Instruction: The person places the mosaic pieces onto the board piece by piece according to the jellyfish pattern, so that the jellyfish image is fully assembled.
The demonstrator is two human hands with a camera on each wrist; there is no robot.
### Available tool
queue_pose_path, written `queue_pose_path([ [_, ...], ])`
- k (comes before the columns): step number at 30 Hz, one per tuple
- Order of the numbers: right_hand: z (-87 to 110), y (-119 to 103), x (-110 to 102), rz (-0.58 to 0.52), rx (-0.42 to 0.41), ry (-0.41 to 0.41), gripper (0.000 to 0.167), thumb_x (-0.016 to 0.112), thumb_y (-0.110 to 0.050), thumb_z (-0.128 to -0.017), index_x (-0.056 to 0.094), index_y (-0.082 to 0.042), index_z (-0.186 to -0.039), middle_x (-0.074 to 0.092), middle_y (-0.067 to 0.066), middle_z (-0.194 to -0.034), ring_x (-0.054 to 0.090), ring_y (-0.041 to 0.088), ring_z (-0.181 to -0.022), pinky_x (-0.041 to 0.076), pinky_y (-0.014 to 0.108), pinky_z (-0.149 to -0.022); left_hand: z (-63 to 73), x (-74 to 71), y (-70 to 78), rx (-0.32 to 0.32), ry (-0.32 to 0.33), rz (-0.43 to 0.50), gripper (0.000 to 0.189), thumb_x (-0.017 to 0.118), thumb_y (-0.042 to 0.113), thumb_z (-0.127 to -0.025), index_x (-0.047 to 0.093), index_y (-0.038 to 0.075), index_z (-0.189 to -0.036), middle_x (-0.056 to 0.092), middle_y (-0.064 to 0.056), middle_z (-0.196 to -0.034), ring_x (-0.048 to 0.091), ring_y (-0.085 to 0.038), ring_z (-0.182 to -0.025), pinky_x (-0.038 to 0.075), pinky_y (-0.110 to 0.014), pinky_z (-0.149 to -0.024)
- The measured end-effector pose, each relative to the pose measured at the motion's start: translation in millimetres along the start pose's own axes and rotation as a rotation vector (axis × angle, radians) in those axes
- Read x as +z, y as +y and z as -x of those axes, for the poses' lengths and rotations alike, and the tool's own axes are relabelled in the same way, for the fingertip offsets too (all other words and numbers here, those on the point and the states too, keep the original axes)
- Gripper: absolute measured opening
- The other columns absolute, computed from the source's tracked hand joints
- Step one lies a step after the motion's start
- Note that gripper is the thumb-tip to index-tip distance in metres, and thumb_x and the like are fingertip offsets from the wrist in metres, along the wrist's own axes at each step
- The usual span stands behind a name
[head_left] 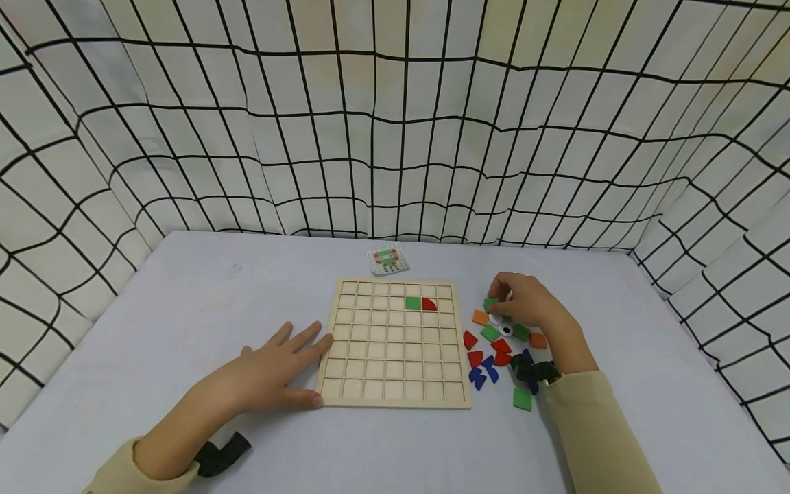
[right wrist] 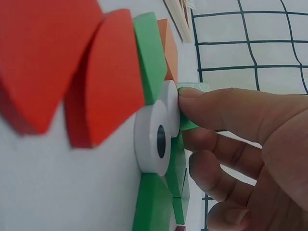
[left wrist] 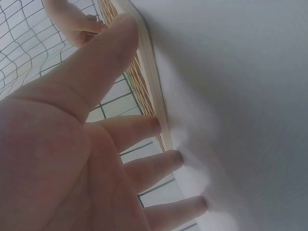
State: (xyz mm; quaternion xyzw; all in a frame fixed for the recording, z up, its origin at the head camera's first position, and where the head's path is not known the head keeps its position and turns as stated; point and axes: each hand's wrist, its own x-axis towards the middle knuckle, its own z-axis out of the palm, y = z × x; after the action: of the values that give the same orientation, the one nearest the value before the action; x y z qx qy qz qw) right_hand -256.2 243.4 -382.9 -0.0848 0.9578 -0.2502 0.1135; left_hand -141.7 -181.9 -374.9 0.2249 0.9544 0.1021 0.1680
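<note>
A wooden grid board (head_left: pixel 395 351) lies on the table, with a green square tile (head_left: pixel 413 302) and a red quarter-circle tile (head_left: pixel 428 304) side by side in its upper cells. My left hand (head_left: pixel 271 374) is spread at the board's left side, thumb and forefinger at its edge, as the left wrist view also shows. To the right of the board, my right hand (head_left: pixel 524 300) pinches a green tile (right wrist: pixel 186 122) between thumb and forefinger, at the far end of the loose pieces. Right beside that tile are white round pieces, one with a black dot (right wrist: pixel 156 137).
Loose red tiles (head_left: pixel 501 346), blue pieces (head_left: pixel 490 369), orange tiles (head_left: pixel 480 317) and several green ones lie right of the board. One green square (head_left: pixel 522 399) sits nearer. A small pattern card (head_left: pixel 387 259) lies behind the board. Black netting (head_left: pixel 401 123) surrounds the table's back and sides.
</note>
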Motion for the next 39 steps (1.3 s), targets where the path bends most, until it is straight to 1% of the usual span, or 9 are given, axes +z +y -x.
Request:
queue_pose_path([
  [4,-1.1,0,-1,-0.020,-0.032,-0.006,0.017,0.074,-0.016,-0.090,0.063,-0.011,-0.101,0.064,0.006,-0.097,0.055,0.022,-0.081,0.049,0.031,-0.067,0.1,-0.3,-0.7,-0.001,0.002,0.001,0.094,0.066,0.068,-0.082,0.032,0.022,-0.158,0.022,-0.010,-0.166,0.018,-0.055,-0.146,0.026,-0.089,-0.083],
  [8,-2.3,-2,-2,-0.048,-0.075,-0.003,0.015,0.071,-0.016,-0.091,0.065,-0.012,-0.104,0.064,0.006,-0.096,0.056,0.022,-0.083,0.050,0.032,-0.068,0.7,-0.2,-0.9,-0.004,0.002,0.003,0.094,0.066,0.067,-0.082,0.032,0.022,-0.157,0.023,-0.010,-0.165,0.018,-0.054,-0.146,0.026,-0.089,-0.083],
  [14,-2.6,-13,-4,-0.084,-0.141,0.033,0.015,0.067,-0.017,-0.093,0.067,-0.014,-0.108,0.063,0.005,-0.096,0.057,0.023,-0.084,0.051,0.033,-0.070,2.8,-1.1,0.0,-0.007,0.003,0.008,0.094,0.066,0.067,-0.082,0.032,0.022,-0.158,0.022,-0.009,-0.166,0.018,-0.054,-0.146,0.025,-0.089,-0.084],
  [18,-2.5,-21,-2,-0.132,-0.175,0.042,0.013,0.066,-0.016,-0.094,0.068,-0.014,-0.106,0.064,0.006,-0.096,0.058,0.023,-0.083,0.052,0.034,-0.068,1.9,-1.7,-0.7,-0.011,0.001,0.008,0.094,0.066,0.067,-0.082,0.032,0.023,-0.158,0.021,-0.009,-0.166,0.017,-0.054,-0.147,0.025,-0.089,-0.085],
  [22,-3.6,-31,3,-0.170,-0.177,0.035,0.012,0.066,-0.017,-0.093,0.068,-0.015,-0.105,0.064,0.005,-0.097,0.061,0.024,-0.081,0.055,0.033,-0.065,0.1,-1.6,-1.7,-0.007,0.003,0.004,0.094,0.066,0.067,-0.083,0.032,0.023,-0.158,0.021,-0.009,-0.166,0.017,-0.054,-0.147,0.025,-0.089,-0.084],
  [25,-5.6,-40,9,-0.180,-0.194,0.034,0.011,0.067,-0.016,-0.093,0.068,-0.016,-0.104,0.064,0.004,-0.097,0.061,0.023,-0.082,0.055,0.033,-0.066,0.3,-1.4,-1.3,-0.009,-0.003,0.008,0.094,0.067,0.066,-0.082,0.032,0.022,-0.158,0.021,-0.009,-0.166,0.016,-0.054,-0.147,0.025,-0.089,-0.085],
  [29,-10.1,-54,17,-0.172,-0.246,0.017,0.010,0.068,-0.015,-0.092,0.068,-0.016,-0.102,0.065,0.003,-0.096,0.060,0.021,-0.084,0.052,0.034,-0.071,2.1,-1.0,-0.4,-0.011,-0.013,0.014,0.094,0.067,0.066,-0.082,0.033,0.021,-0.157,0.022,-0.011,-0.166,0.017,-0.055,-0.146,0.025,-0.089,-0.083],
  [32,-14.8,-63,24,-0.165,-0.284,-0.009,0.009,0.068,-0.015,-0.093,0.067,-0.016,-0.101,0.065,0.001,-0.095,0.060,0.019,-0.083,0.051,0.034,-0.074,3.7,-1.4,0.0,-0.008,-0.004,0.011,0.094,0.067,0.065,-0.083,0.033,0.021,-0.157,0.022,-0.011,-0.165,0.018,-0.056,-0.145,0.025,-0.089,-0.084],
  [39,-22.7,-82,37,-0.148,-0.340,-0.046,0.007,0.069,-0.014,-0.092,0.067,-0.014,-0.099,0.066,-0.001,-0.091,0.060,0.017,-0.081,0.050,0.034,-0.074,4.5,-2.5,0.6,0.003,0.010,0.017,0.092,0.066,0.065,-0.084,0.032,0.021,-0.158,0.022,-0.011,-0.165,0.018,-0.055,-0.146,0.025,-0.089,-0.085],
])
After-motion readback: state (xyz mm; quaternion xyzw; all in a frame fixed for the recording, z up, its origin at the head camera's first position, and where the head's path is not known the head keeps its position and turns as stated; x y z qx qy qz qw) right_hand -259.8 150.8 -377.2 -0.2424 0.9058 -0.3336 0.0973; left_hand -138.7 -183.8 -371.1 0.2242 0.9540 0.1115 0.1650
